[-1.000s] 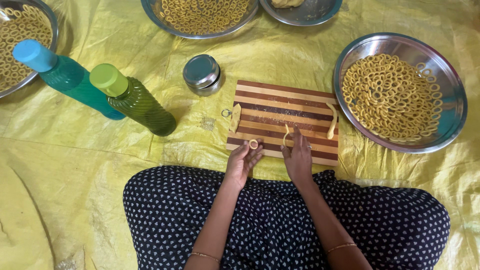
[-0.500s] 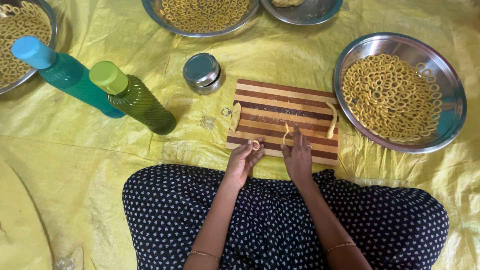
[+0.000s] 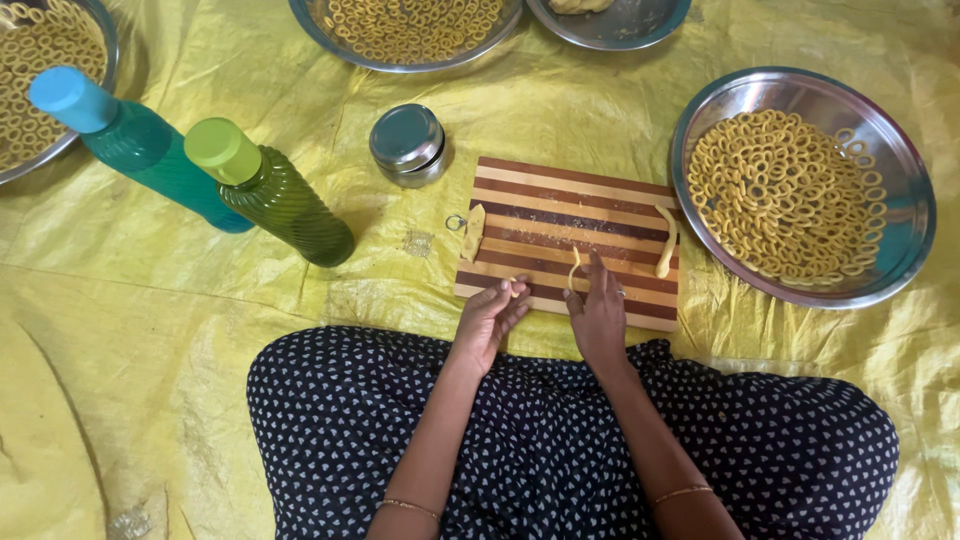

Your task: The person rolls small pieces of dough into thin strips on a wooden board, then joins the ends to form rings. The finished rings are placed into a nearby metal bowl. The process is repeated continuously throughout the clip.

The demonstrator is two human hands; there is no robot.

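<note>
A striped wooden cutting board (image 3: 560, 215) lies on the yellow sheet in front of my knees. My left hand (image 3: 487, 320) rests at its near edge and pinches a small dough ring between thumb and fingertips. My right hand (image 3: 598, 305) is over the board's near middle, fingers closed on a thin strip of dough (image 3: 574, 270). A longer rolled dough rope (image 3: 666, 240) lies on the board's right side. A short dough piece (image 3: 473, 232) sits at the board's left edge.
A steel plate (image 3: 905, 200) heaped with dough rings is at right. More steel plates of rings sit at the top (image 3: 340, 40) and far left (image 3: 95, 60). A teal bottle (image 3: 140, 150), a green bottle (image 3: 270, 190) and a small steel tin (image 3: 407, 145) stand left of the board.
My left hand has turned slightly, and the dough ring now sits pinched at its fingertips. My right hand stays at the strip on the board.
</note>
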